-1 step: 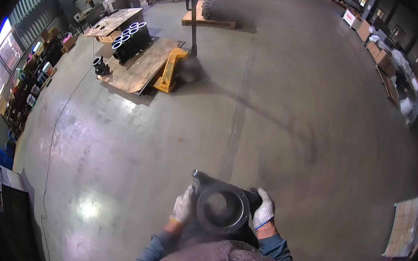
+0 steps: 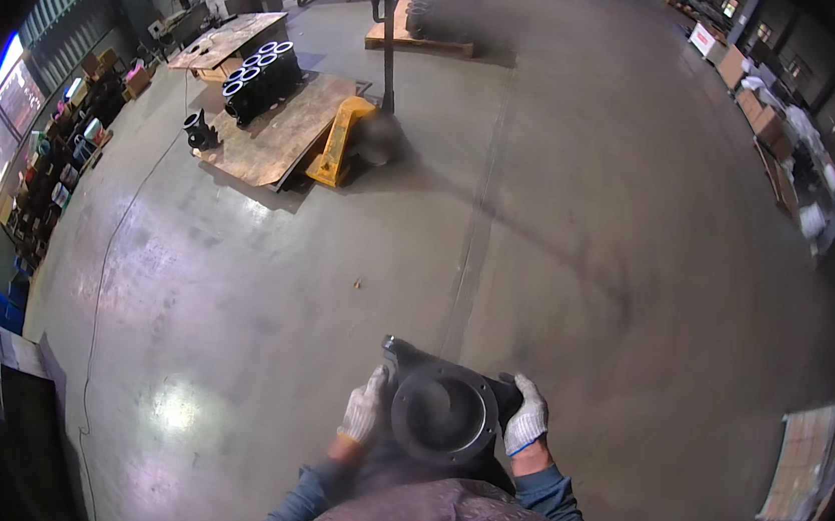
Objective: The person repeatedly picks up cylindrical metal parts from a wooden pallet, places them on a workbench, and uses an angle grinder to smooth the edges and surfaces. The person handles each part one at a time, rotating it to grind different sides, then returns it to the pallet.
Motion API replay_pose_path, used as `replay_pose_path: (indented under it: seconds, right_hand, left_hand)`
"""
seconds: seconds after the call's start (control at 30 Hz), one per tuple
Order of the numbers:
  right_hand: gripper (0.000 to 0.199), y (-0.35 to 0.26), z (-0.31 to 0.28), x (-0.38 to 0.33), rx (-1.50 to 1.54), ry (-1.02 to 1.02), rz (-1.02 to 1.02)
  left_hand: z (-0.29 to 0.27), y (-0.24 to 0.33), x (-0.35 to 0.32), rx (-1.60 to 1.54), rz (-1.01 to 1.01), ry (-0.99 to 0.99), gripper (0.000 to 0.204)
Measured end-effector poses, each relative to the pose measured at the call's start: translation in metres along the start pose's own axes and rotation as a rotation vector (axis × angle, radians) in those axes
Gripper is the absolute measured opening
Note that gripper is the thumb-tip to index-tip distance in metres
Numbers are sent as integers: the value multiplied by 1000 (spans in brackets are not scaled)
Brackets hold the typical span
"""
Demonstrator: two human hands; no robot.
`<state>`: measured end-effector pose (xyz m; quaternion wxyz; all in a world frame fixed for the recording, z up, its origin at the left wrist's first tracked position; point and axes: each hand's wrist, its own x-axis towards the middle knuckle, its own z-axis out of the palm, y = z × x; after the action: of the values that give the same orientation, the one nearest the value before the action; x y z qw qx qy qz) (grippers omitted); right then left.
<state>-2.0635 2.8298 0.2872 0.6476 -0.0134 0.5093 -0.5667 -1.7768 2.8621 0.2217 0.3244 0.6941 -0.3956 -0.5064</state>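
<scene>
Held at lower centre of the frame, clear of the concrete floor (image 2: pixel 561 234): a dark cast housing (image 2: pixel 443 414) with a round flange. Clasped on either side by gloved left hand (image 2: pixel 363 408) and right hand (image 2: pixel 526 419), fingers curled over its edges. Stood far off at upper left: similar dark parts (image 2: pixel 259 75) on a pallet beside a yellow pallet jack (image 2: pixel 338 142).

So a chunky black cast-metal part (image 2: pixel 443 409) was being carried, held up in front of the chest over the bare concrete. It looked like a housing or valve body: a big round flange was turned up toward the camera, with a dished, hollow centre and a raised rim around it. A squarer block of the casting stuck out at the upper left. It was gripped on both sides and tilted slightly. The finish was dull, dark and unpainted-looking.
</scene>
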Motion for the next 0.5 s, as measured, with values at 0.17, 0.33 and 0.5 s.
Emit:
replay_pose_path:
  seconds: [0.17, 0.33, 0.5]
  right_hand:
    - [32, -85, 132, 151, 52, 47, 34]
    - [42, -153, 276, 316, 47, 10, -49]
    - [38, -250, 384, 439, 77, 121, -40]
  left_hand:
    - [7, 96, 201, 533, 635, 104, 49]
    - [10, 221, 423, 660, 708, 134, 40]
    - [23, 338, 578, 367, 375, -94, 44]
